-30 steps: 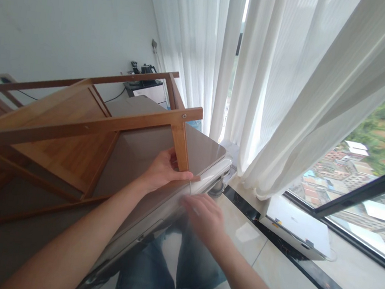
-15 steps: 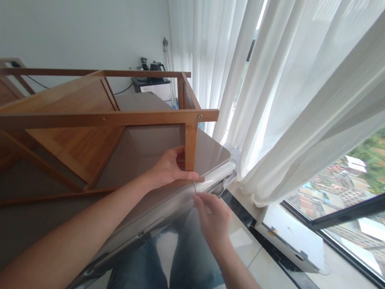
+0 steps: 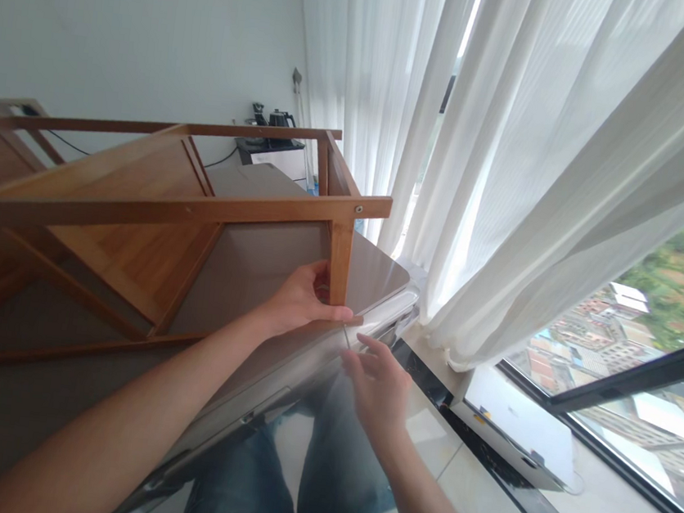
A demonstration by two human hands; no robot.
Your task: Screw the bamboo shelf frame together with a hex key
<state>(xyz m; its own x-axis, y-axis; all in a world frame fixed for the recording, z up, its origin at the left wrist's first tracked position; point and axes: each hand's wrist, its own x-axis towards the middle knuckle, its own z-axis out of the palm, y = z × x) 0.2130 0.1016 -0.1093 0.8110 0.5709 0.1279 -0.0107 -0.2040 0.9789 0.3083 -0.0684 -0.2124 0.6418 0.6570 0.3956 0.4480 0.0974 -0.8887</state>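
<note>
A wooden rack (image 3: 155, 210) of brown slats lies tipped on its side on a grey table (image 3: 254, 267). My left hand (image 3: 300, 301) is closed around the foot of the rack's near upright leg, at the table's edge. Just below that edge my right hand (image 3: 373, 384) pinches a thin metal pin-like tool (image 3: 346, 336) that points up at the leg's foot. What the tool's tip touches is too small to tell.
White sheer curtains (image 3: 513, 161) hang along a large window on the right, with a dark frame bar (image 3: 631, 372) and a town far below. A white box (image 3: 514, 420) lies on the sill. A kettle (image 3: 279, 117) stands on a far cabinet. My jeans show under the table.
My right hand came up from below the table edge and closed into a pinch on the thin tool at the leg's foot. The view shifted slightly left. My left hand kept its hold.
</note>
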